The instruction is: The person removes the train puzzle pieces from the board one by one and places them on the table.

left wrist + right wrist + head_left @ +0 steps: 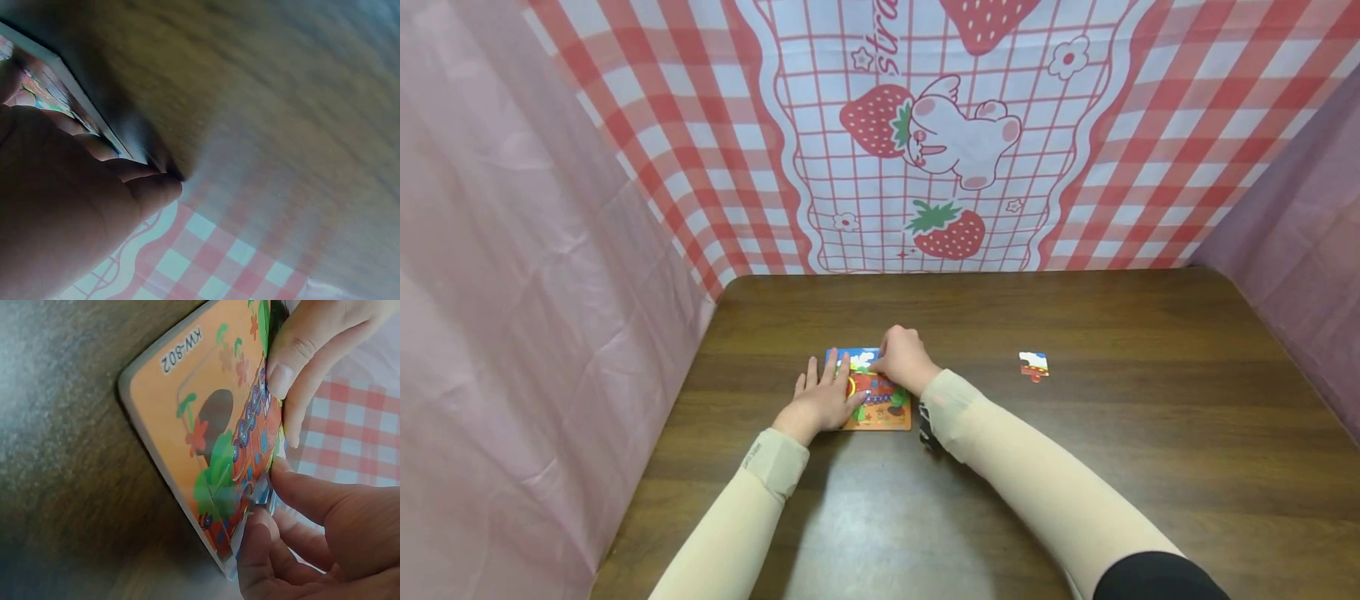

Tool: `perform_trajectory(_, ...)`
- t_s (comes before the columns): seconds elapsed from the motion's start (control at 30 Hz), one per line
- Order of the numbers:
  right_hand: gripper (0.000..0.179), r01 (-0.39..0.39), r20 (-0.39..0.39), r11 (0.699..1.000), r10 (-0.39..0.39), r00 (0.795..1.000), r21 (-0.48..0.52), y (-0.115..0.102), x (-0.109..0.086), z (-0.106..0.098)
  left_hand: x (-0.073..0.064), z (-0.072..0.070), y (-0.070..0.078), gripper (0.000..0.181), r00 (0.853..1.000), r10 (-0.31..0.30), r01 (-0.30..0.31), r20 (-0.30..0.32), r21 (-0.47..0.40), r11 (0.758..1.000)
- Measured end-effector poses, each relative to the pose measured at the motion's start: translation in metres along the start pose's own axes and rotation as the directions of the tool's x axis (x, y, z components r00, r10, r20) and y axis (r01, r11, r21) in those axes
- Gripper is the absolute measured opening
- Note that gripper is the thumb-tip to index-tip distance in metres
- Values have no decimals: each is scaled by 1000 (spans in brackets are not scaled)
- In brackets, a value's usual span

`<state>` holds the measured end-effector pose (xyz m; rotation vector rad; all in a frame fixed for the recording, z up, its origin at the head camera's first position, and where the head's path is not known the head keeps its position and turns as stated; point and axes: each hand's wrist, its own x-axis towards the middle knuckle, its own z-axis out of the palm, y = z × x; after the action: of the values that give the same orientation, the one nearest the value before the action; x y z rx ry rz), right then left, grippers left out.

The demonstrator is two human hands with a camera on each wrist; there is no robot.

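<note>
A colourful jigsaw puzzle board (887,419) with an orange border lies on the table. My left hand (820,406) rests on its left part, fingers spread and fairly straight; in the left wrist view some fingers (153,190) reach the board's edge. At the board's upper right, my right hand (907,360) pinches a puzzle piece (262,489) between thumb and fingers. Mostly hidden by the fingertips, that piece sits tilted at the picture's surface. A red train and green bushes show on the board in the right wrist view.
Another puzzle piece (1033,365), blue, white and red, lies apart on the brown wooden table (1120,467), right of the board. A red-checked strawberry cloth (955,167) hangs behind the table, with pink curtains (535,292) at the sides.
</note>
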<state>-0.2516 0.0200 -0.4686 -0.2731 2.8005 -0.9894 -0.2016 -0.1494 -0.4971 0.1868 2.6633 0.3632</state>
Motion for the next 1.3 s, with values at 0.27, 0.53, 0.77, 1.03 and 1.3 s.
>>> perform_trajectory(0.27,25,56,-12,998,-56,998,16,5,0,1,-7,-6,5,85,1000,-7,7,-10,26,1000)
perform_trajectory(0.53,18,72,23,991,-75,997,116,15,2,-7,-13,-10,8,86,1000,2,-1,-19,39,999)
perform_trajectory(0.77,15,105,41,973,-115,992,204,21,-1,-25,-3,-2,0,87,1000,2,-2,-11,23,1000)
perform_trajectory(1.03,15,87,42,968,-99,994,234,34,-10,-48,6,1,-4,90,1000,-18,18,23,15,1000)
perform_trajectory(1.3,16,75,10,965,-80,997,250,59,-18,-71,0,0,-1,89,1000,-8,8,-5,21,1000)
